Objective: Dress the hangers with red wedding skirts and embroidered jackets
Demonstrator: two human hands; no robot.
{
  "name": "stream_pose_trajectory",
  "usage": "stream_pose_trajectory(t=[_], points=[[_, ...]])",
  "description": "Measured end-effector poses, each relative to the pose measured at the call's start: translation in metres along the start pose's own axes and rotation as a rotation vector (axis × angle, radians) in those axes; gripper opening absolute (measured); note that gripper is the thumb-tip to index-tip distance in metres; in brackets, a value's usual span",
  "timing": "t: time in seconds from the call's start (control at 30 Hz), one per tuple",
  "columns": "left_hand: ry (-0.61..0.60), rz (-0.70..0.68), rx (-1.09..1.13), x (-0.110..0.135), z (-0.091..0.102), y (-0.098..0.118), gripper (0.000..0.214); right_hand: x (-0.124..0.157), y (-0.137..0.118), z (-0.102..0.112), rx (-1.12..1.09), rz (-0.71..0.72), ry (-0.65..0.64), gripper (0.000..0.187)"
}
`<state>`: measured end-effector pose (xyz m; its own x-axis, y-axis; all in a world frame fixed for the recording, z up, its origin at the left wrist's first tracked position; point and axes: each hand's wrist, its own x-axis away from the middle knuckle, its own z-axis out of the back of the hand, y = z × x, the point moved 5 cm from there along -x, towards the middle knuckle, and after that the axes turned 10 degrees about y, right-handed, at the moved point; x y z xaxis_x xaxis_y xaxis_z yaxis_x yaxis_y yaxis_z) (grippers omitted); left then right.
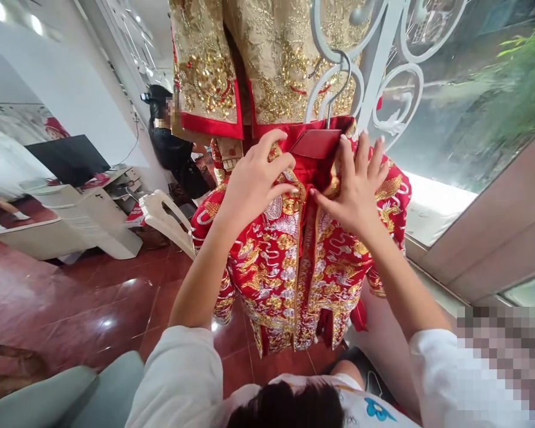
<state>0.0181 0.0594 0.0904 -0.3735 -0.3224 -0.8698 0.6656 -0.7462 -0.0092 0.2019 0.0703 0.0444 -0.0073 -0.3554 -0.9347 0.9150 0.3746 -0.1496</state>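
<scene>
A red jacket [267, 255] with dense gold and silver embroidery hangs in front of me, its front parted down the middle. It is on a hanger with a metal hook [348, 74] and a dark red top piece at the neck. My left hand [263, 172] has its fingers curled over the collar edge on the left, closed on the cloth, the thumb lower down by the front edge. On the opposite side, my right hand [356, 184] lies with fingers spread over the collar and shoulder, its thumb pointing inward to the opening.
Behind the jacket hang gold sequined garments [289, 59] with red trim, beside a white scrolled metal frame [378, 53]. A window is at the right. To the left are a white chair [164, 220], a desk with a dark monitor [69, 159] and a person in black [173, 148].
</scene>
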Motion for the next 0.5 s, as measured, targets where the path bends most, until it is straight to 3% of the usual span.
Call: stream_pose_trajectory(t=[0.1, 0.2, 0.37, 0.5], points=[[0.043, -0.014, 0.063, -0.005, 0.003, -0.002, 0.02, -0.018, 0.027, 0.009, -0.142, 0.155, -0.13, 0.088], [0.035, -0.042, 0.096, -0.019, 0.002, 0.0, 0.018, -0.032, 0.044, 0.022, -0.259, 0.222, -0.155, 0.078], [-0.071, -0.12, 0.194, -0.042, -0.007, 0.01, 0.023, -0.042, 0.053, 0.039, -0.362, 0.137, -0.177, 0.063], [-0.135, -0.136, 0.195, -0.047, -0.01, 0.012, 0.027, -0.045, 0.06, 0.049, -0.533, 0.053, -0.24, 0.054]])
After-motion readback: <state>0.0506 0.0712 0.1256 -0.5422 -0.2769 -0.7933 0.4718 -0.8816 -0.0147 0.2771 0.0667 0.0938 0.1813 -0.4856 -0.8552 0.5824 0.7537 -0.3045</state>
